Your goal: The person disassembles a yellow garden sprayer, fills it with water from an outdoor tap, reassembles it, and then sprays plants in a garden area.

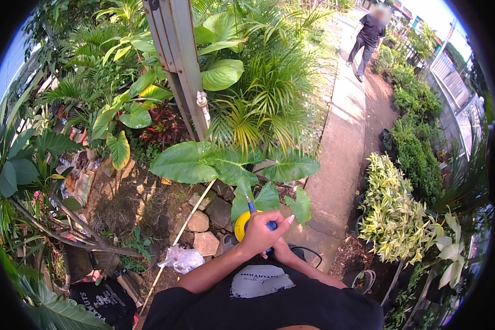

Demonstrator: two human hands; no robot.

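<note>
My left hand (259, 232) is closed around the blue upper part of a hand sprayer (241, 226) with a yellow body. Its blue nozzle (251, 206) has a metal tip and points away from me, toward large green leaves (233, 163). Below the left hand, my right hand (281, 251) has its fingers curled at a lower blue part of the sprayer; much of this grip is hidden. The sprayer is close to my body, in front of my black shirt (264, 305).
A concrete path (342, 144) runs ahead on the right, where another person (369, 35) is walking. A rusty metal post (181, 62) with a white tap (202, 100) rises ahead. Left lie a long pale pole (194, 210), paving stones (206, 243) and a plastic bag (183, 259). Variegated shrubs (396, 210) stand right.
</note>
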